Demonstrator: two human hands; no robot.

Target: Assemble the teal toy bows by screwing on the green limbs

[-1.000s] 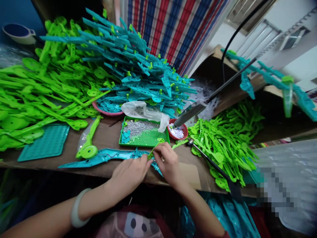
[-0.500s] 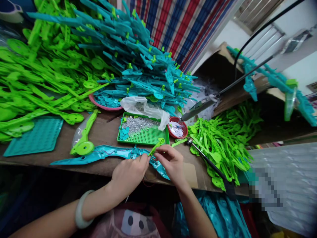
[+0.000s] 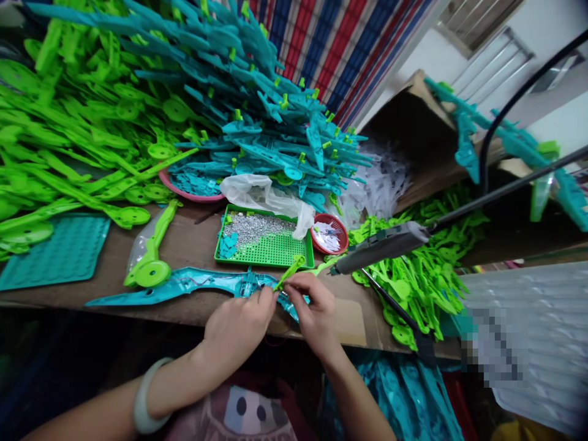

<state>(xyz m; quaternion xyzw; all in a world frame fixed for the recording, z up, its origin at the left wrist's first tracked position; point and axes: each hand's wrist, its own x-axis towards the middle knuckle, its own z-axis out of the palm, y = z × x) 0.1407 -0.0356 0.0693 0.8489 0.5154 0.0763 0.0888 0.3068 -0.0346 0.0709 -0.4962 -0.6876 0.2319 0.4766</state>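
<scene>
A small lime-green plastic part (image 3: 293, 267) sticks up from the fingers of my left hand (image 3: 241, 318), which is closed on its lower end. Thumb and fingertips of my right hand (image 3: 316, 312) are pinched together against that same end; whatever they hold is too small to make out. Beneath both hands lies a long teal plastic half-shell (image 3: 197, 283) with a thin wire along it, its right part covered by my fingers. On the shell's left part rests a green arm with a round end (image 3: 154, 273). Behind the hands stands a green tray (image 3: 275, 251) of small metal screws and teal bits.
Piles of green parts (image 3: 82, 135) and teal shells (image 3: 257, 116) fill the back and left. A red basket (image 3: 342, 242) holds white pieces. A grey power screwdriver (image 3: 381, 248) hangs at the right over more green parts (image 3: 413, 294). A dark-handled hammer (image 3: 390, 303) lies below it.
The hanging screwdriver has swung nearer and to the right, now over the green parts. My right hand has shifted slightly left; both hands stay together at the green part.
</scene>
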